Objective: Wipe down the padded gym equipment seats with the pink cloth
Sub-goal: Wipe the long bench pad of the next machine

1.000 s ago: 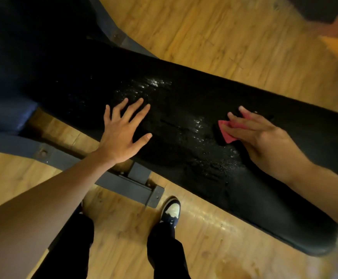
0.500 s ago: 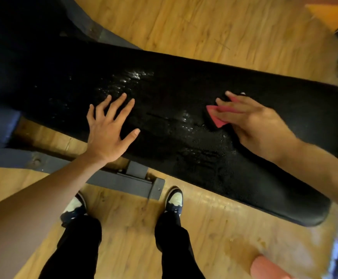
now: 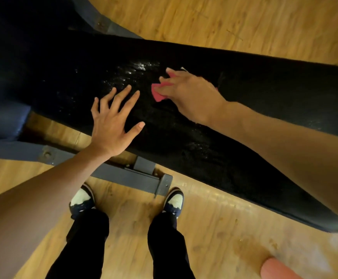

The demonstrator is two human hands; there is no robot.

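Steel framing [image 3: 111, 174], grey-blue and box-sectioned, is seen at the lower left beneath the bench, ending in a flat end plate with bolt heads showing along it. A darker blue pad [image 3: 3, 119] is partly visible at the far left edge.

The left hand [image 3: 113, 125] is laid flat on the near edge of the padded seat [image 3: 264, 87], palm down, with the forearm reaching in from the lower left. Its fingers are straight and spread wide, the thumb angled out to the right, and nothing is held in it.

The padded seat is a long black slab with rounded edges, running diagonally from upper left to lower right. Its covering looks finely grained, and scattered wet droplets [image 3: 136, 71] are seen glinting on it just beyond the left fingertips.

The pink cloth [image 3: 159, 93] is found on the seat's top surface, just right of the left hand's fingertips. It is bunched and mostly covered; only a folded corner is exposed. The right hand [image 3: 188, 95] is pressed down on it, fingers curled over and gripping the cloth, with the forearm crossing the seat from the right edge.

Two dark-and-white shoes [image 3: 174, 202] and black trouser legs are seen below on the wooden plank floor [image 3: 224, 228], which is glossy and scuffed.
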